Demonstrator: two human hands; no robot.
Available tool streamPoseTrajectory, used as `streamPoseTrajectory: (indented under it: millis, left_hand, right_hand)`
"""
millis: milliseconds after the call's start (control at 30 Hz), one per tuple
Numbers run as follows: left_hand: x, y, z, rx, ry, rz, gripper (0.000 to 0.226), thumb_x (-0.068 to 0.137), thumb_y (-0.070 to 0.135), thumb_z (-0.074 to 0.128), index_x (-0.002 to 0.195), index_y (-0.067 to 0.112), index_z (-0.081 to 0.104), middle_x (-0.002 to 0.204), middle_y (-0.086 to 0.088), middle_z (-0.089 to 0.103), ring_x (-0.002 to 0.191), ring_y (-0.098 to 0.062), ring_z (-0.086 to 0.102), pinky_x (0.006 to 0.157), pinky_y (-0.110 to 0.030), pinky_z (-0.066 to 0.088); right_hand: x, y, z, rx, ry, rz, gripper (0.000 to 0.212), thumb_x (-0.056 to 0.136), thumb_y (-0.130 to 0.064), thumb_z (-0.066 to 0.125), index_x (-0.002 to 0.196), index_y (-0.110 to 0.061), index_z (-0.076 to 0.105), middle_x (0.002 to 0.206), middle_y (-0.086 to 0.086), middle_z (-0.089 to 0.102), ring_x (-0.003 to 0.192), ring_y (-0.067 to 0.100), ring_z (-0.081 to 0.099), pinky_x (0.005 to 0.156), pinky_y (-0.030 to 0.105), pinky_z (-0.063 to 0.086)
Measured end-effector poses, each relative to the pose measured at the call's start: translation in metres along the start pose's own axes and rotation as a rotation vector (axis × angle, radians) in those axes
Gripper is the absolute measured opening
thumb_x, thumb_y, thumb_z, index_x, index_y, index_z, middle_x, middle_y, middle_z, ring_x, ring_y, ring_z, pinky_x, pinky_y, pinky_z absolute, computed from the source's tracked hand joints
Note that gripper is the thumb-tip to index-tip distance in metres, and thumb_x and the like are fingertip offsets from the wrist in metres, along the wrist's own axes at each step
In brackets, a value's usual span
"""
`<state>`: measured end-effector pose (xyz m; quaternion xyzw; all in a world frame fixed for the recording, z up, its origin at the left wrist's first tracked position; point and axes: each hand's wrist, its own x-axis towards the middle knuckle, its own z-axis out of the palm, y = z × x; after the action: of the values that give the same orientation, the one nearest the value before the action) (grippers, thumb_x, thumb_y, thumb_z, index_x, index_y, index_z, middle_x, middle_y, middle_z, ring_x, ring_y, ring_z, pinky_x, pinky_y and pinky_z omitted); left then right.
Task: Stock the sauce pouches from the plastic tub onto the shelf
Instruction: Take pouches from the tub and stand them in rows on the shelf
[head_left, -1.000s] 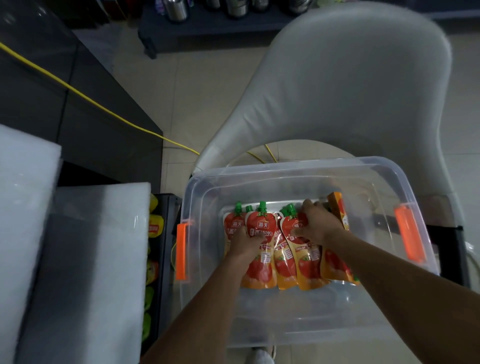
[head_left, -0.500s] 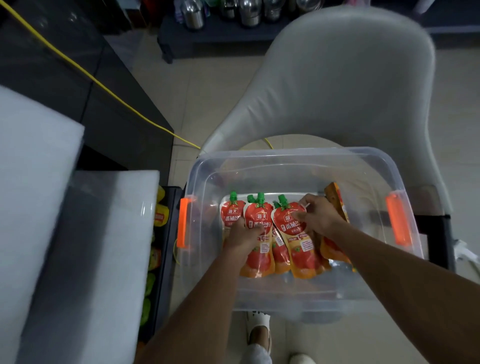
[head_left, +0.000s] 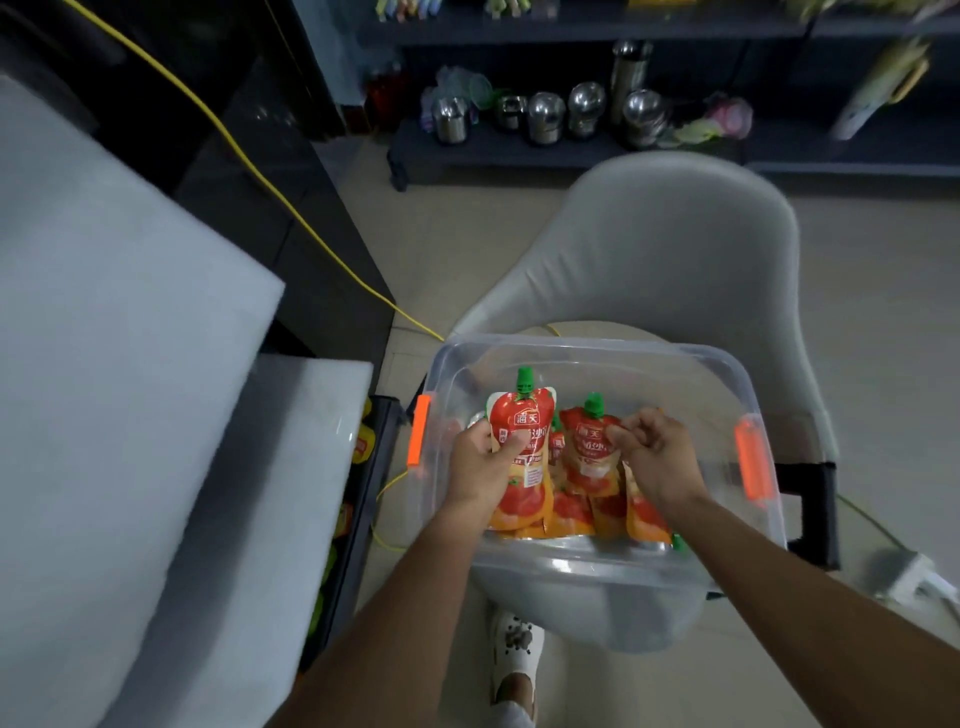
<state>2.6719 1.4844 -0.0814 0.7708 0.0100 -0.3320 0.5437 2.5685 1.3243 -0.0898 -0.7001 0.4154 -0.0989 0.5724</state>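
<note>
Head view, hands (head_left: 480, 462) (head_left: 657, 457) gripping pouches (head_left: 524, 415), inside tub (head_left: 597, 347)

The person is wearing a white perforated clog-style shoe (head_left: 517, 644), possibly with small charms on top, while the left forearm (head_left: 384, 613) and right forearm (head_left: 810, 582) are showing bare.

Chair (head_left: 675, 249): pale grey, curved back; stood on the floor (head_left: 467, 249), carried the plastic tub (head_left: 597, 347) on its seat.
Plastic tub: clear, orange latches (head_left: 418, 436) at both ends; held red-and-orange sauce pouches (head_left: 571, 512) with green caps.
Floor: beige tiles; crossed by a yellow cable (head_left: 291, 202), bore a white shoe (head_left: 517, 649) near the tub.
Low dark shelf (head_left: 519, 150), far back: carried a row of steel pots (head_left: 545, 117).
</note>
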Motion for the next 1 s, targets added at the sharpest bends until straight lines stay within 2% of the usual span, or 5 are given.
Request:
streamPoseTrajectory:
  millis: [333,600,733,900,1000]
  left_hand:
    - [-0.157,0.063,-0.069,-0.245,0.156,0.174,0.011,0.085,0.021,0.073,0.093,0.026,0.067,0.099,-0.003,0.076,0.091,-0.020,0.073,0.082,-0.039,0.058]
    - [-0.297,0.087,-0.149,-0.418,0.399,0.295,0.014,0.090,0.022,0.068,0.104,0.021,0.065,0.092,0.006,0.074,0.079,-0.007,0.073,0.062,-0.020,0.056]
    - [-0.359,0.098,-0.198,-0.466,0.538,0.343,0.021,0.090,0.024,0.068,0.111,0.017,0.066,0.102,-0.001,0.075,0.090,-0.015,0.072,0.078,-0.031,0.058]
    - [-0.425,0.111,-0.274,-0.479,0.691,0.440,0.015,0.091,0.020,0.066,0.106,0.015,0.067,0.096,-0.001,0.076,0.082,-0.011,0.074,0.065,-0.021,0.056]
    - [-0.464,0.114,-0.325,-0.464,0.787,0.484,0.014,0.091,0.021,0.066,0.105,0.018,0.066,0.094,0.003,0.076,0.081,-0.008,0.074,0.061,-0.017,0.055]
  right_hand:
    - [-0.118,-0.151,-0.037,0.097,-0.190,-0.262,0.009,0.095,-0.010,0.056,0.087,-0.006,0.057,0.075,0.000,0.064,0.063,0.006,0.060,0.048,0.008,0.045]
    - [-0.217,-0.232,-0.010,0.091,-0.413,-0.408,0.015,0.092,-0.015,0.060,0.078,-0.013,0.056,0.077,0.001,0.062,0.071,0.012,0.059,0.060,0.021,0.044]
    - [-0.268,-0.274,0.022,0.119,-0.587,-0.481,0.017,0.092,-0.013,0.059,0.076,-0.013,0.056,0.079,0.003,0.063,0.073,0.015,0.059,0.062,0.025,0.044]
    - [-0.330,-0.334,0.084,0.176,-0.792,-0.593,0.014,0.091,-0.008,0.059,0.078,-0.008,0.055,0.062,0.000,0.062,0.050,0.007,0.058,0.045,0.021,0.045]
    - [-0.369,-0.368,0.129,0.183,-0.900,-0.669,0.016,0.091,-0.011,0.060,0.075,-0.010,0.056,0.072,0.003,0.065,0.065,0.016,0.060,0.058,0.029,0.045]
